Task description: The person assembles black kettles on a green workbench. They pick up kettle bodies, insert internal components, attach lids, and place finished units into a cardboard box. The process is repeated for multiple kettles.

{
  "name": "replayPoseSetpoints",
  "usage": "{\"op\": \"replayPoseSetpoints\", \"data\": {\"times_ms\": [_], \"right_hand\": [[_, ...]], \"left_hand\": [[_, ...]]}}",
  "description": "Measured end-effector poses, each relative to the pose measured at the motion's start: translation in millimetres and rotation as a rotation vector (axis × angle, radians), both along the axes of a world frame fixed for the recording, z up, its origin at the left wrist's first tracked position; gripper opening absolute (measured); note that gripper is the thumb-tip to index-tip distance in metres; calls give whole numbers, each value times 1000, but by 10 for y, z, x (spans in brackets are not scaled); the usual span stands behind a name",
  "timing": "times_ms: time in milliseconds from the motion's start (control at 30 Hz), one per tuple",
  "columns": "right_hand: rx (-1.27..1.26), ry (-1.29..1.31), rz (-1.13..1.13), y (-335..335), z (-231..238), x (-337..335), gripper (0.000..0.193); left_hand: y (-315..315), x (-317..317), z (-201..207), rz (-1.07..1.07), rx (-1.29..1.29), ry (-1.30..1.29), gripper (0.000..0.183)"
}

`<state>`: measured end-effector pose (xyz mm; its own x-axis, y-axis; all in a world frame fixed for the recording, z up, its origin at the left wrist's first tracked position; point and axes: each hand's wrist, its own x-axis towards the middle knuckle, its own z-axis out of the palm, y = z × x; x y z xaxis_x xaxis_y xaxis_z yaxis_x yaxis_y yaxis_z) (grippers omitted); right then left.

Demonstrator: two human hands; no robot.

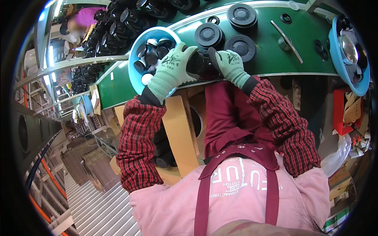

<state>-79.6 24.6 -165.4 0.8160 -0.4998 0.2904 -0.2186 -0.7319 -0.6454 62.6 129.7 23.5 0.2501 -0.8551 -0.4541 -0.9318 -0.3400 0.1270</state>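
A glossy black round part (pixel 204 66) is held between my two hands at the near edge of the green table (pixel 271 59). My left hand (pixel 175 65), in a pale green glove with dark fingertips, curls around its left side. From the right, my right hand (pixel 229 64), gloved alike, grips it with the fingers at its upper edge. The gloves hide much of the part, so I cannot tell its exact kind. Just behind it stand black round pieces with ribbed disc tops (pixel 208 34). Beside my left wrist is a blue basin (pixel 133 70) of small black and silver caps.
A metal T-shaped tool (pixel 286 42) and black rings (pixel 286 18) lie on the table toward the right. Another blue basin (pixel 336 51) holds shiny parts. Many glossy black pieces (pixel 118 29) crowd the far left, where a person in purple (pixel 87 17) is visible. Cardboard (pixel 179 133) stands below.
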Motion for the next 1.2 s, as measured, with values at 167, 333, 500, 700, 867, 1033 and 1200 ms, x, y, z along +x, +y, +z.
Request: {"op": "replayPoseSetpoints", "data": {"times_ms": [167, 333, 500, 700, 867, 1033, 1200], "right_hand": [[-131, 86, 8, 5, 18, 46, 24], [-121, 124, 14, -1, 12, 69, 16], [-225, 54, 3, -21, -65, 67, 13], [-254, 50, 16, -16, -91, 63, 11], [-464, 10, 15, -61, -362, 32, 29], [-190, 148, 140, -169, -30, 28, 13], [-41, 107, 118, -273, 46, 43, 37]], "left_hand": [[12, -154, 71, -97, 81, -391, 125], [83, 45, 0, -207, -118, -23, 110], [-1, -64, 138, 150, -257, -218, 98], [52, 77, 49, -138, -211, 217, 88], [-123, -251, -20, 203, 89, -199, 83], [37, 77, -361, -634, -154, -245, 72], [30, -134, -141, -48, -159, -159, 101]]}}
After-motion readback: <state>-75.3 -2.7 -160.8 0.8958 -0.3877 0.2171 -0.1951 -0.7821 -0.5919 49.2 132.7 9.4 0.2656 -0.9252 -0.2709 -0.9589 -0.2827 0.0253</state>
